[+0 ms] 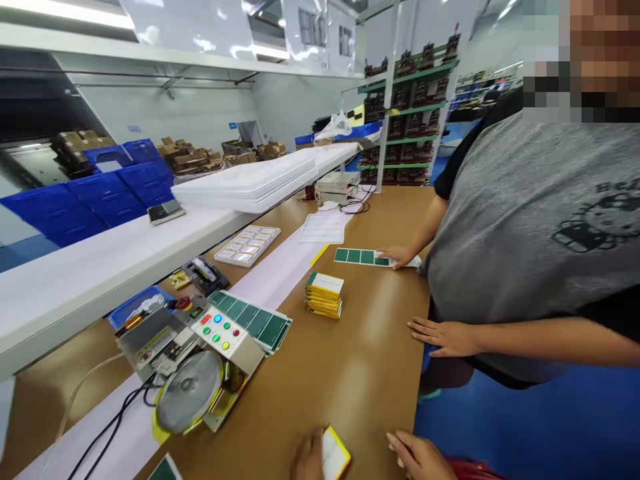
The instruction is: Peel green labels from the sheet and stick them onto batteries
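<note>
At the bottom edge, my left hand [307,457] grips a small flat white pack with yellow edges [335,455], just over the brown tabletop. My right hand [420,459] is beside the table's right edge, apart from the pack; its fingers are extended and nothing shows in them. Farther up the table stands a stack of similar white-and-yellow packs [324,295], several high. A machine with coloured buttons [220,333] and a round grey disc [189,383] is to the left of my hands. Part of a green card [166,469] shows at the bottom left.
A co-worker [520,253] stands at the right, one hand [397,256] on a green-panelled strip [355,256], the other [445,337] at the table edge. Green sheets [255,320] lie behind the machine. A white shelf [125,260] with stacked white sheets [250,183] overhangs the left.
</note>
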{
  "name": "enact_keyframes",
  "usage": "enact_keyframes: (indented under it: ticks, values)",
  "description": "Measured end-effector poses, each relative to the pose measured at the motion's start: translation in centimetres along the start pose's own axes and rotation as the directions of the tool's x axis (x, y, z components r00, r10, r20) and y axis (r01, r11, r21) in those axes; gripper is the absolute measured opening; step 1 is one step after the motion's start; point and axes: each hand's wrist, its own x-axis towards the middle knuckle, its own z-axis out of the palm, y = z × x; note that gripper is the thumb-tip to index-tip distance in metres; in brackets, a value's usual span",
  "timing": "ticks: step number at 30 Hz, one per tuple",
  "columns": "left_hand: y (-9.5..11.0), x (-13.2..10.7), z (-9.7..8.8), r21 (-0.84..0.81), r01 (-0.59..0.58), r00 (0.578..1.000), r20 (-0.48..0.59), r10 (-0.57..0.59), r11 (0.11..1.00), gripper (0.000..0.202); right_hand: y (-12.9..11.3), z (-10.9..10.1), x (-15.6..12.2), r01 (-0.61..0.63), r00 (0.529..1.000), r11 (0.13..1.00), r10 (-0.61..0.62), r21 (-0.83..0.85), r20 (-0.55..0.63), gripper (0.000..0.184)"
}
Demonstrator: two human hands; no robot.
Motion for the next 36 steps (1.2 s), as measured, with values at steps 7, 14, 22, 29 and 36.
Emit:
enact_keyframes:
  ticks: [7, 14, 22, 29, 36]
  values:
    - [3.2, 2.3, 0.0, 0.175, -0.449, 0.893, 0.061, 0.445, 0.876, 0.072, -1.9, 0.3, 2.2, 0.364, 0.929, 0.865, -0.362, -0.344, 0.074, 0.098]
    - [4.8, 3.1, 1.3, 0.288, -0.585, 0.808, 0.125, 0.575, 0.758, 0.049, -1.1, 4.7, 4.5, 0.438, 0.887, 0.821, -0.460, -0.365, 0.030, 0.080]
    - [-0.9, -2.9, 3.9, 0.171, -0.302, 0.937, -0.128, 0.326, 0.938, 0.056, -0.9, 7.9, 4.5, 0.484, 0.839, 0.794, -0.540, -0.367, -0.062, 0.068]
    - [-12.8, -14.5, 7.1, 0.137, 0.192, 0.921, -0.367, -0.131, 0.972, 0.046, -2.2, 10.7, 3.3, 0.430, 0.849, 0.806, -0.515, -0.406, -0.124, 0.074]
    - [-20.1, -18.8, 9.2, 0.097, 0.102, 0.958, -0.277, -0.072, 0.990, 0.049, -7.0, 13.9, -0.5, 0.294, 0.871, 0.904, -0.387, -0.311, -0.302, 0.076]
